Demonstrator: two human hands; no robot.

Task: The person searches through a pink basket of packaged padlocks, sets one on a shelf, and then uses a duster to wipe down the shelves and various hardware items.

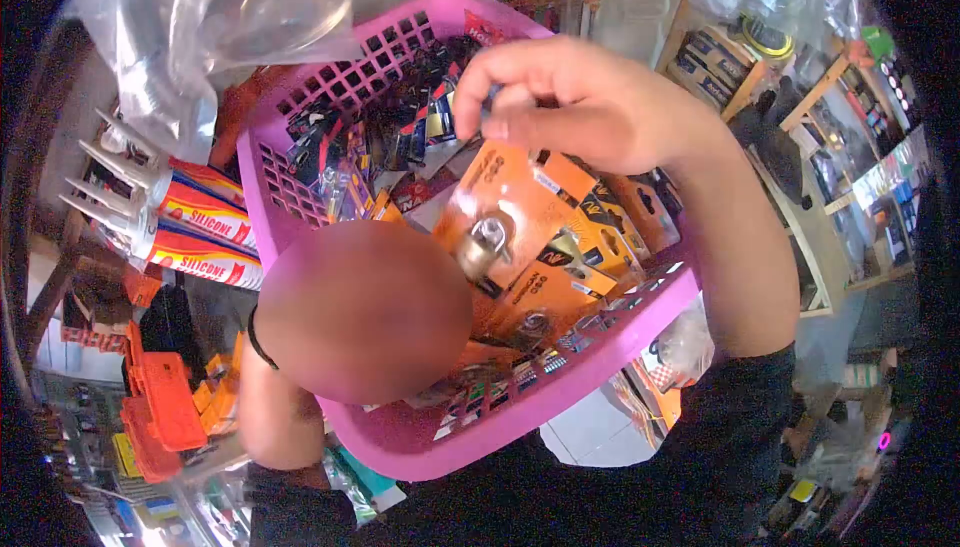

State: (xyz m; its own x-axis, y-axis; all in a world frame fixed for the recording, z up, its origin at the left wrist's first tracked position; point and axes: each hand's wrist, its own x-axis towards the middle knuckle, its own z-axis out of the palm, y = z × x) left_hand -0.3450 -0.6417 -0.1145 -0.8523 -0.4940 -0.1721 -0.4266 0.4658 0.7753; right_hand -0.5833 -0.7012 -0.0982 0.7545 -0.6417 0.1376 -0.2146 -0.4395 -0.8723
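A pink plastic basket point(480, 462) holds several packaged goods. My right hand point(575, 97) reaches over it from the right, with thumb and fingers pinched at the top edge of an orange padlock pack point(510, 192). A brass-coloured padlock point(487, 247) with a silver shackle shows through the clear plastic. Below it in the basket are other orange packs point(545, 292). My left hand point(365, 312) comes from the lower left, with a black band point(258, 339) at the wrist. It is blurred over the basket's left side, beside the padlock pack, and its fingers cannot be made out.
Silicone tubes point(205, 227) with white nozzles lie against the basket's left side. Clear plastic bags point(240, 7) hang at the upper left. Further left stands an orange plastic case point(160, 402). Wooden shelves with boxes point(715, 62) are at the right.
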